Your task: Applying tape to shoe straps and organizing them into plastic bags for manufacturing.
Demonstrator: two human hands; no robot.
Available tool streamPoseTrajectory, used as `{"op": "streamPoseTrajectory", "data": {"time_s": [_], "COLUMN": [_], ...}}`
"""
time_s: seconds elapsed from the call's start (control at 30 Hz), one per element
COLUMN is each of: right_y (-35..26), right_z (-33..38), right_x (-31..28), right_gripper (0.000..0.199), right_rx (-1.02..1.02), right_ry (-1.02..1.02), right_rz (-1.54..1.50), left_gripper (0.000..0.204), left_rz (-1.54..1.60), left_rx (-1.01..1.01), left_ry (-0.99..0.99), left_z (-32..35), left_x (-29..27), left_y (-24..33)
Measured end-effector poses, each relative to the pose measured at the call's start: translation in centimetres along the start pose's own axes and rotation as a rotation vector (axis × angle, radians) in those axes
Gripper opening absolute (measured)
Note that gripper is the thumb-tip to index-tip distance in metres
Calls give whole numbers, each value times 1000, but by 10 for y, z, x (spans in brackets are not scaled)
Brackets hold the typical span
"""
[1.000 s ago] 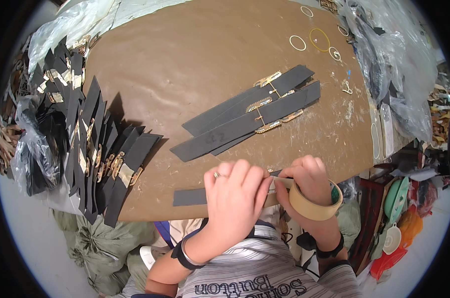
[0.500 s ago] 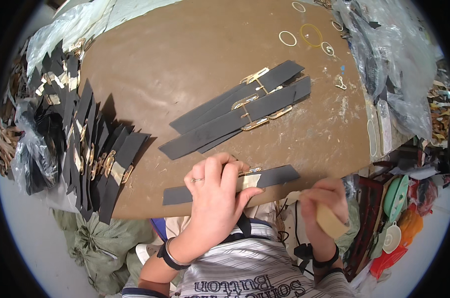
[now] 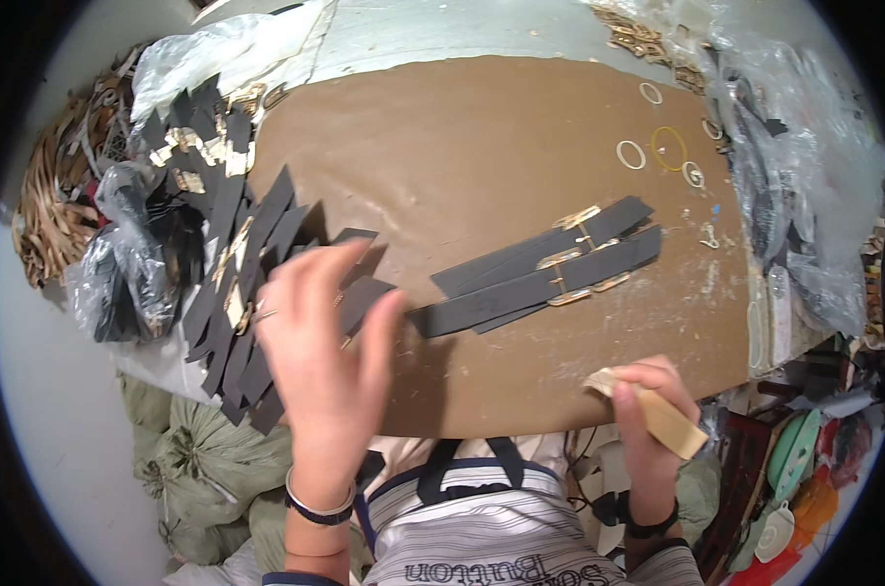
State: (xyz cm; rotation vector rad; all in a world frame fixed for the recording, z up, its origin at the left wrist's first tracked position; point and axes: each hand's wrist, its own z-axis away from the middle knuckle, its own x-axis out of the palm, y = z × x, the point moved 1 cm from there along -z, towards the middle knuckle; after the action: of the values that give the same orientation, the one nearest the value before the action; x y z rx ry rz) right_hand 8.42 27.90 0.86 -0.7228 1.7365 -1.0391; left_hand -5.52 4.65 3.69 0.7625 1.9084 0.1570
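My left hand (image 3: 325,332) hovers over the near right side of a heap of black strips (image 3: 257,273), its fingers and thumb spread with nothing in them. Gold buckles and pale tape show on several of these strips. In my right hand (image 3: 653,391) is a roll of cream masking tape (image 3: 669,430), held near the table's front edge. A short loose end of tape (image 3: 601,381) sticks out past the fingers. Between the hands and farther back, a few black strips (image 3: 540,278) with gold buckles lie overlapped at a slant.
The brown table cover (image 3: 442,146) bears pale scuffs at the right. Rubber bands (image 3: 669,147) lie at the far right, beside clear plastic bags (image 3: 804,195). Tan strips (image 3: 66,186) hang at the far left. Green sacks (image 3: 208,449) stand below the table's left edge.
My left hand has moved left from the taped strip at the front edge to above the heap. That strip no longer lies at the front edge. The view has shifted.
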Motion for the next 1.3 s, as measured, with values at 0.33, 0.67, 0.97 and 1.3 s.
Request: {"op": "streamPoseTrajectory", "data": {"time_s": [0.33, 0.67, 0.97, 1.3], "right_y": [5, -6, 9, 15], "right_z": [20, -13, -13, -7], "right_x": [-23, 13, 47, 29], "right_gripper": [40, 24, 20, 21], "right_rx": [262, 9, -47, -228], "right_ry": [11, -276, -299, -257], "right_rz": [4, 105, 260, 516], "left_gripper": [38, 30, 41, 56], "left_rz": [110, 375, 235, 105], "left_rx": [231, 148, 372, 358], "left_ry": [-471, -463, -472, -438], "left_z": [18, 82, 112, 112], "left_x": [65, 26, 41, 57], "left_y": [34, 38, 32, 38]}}
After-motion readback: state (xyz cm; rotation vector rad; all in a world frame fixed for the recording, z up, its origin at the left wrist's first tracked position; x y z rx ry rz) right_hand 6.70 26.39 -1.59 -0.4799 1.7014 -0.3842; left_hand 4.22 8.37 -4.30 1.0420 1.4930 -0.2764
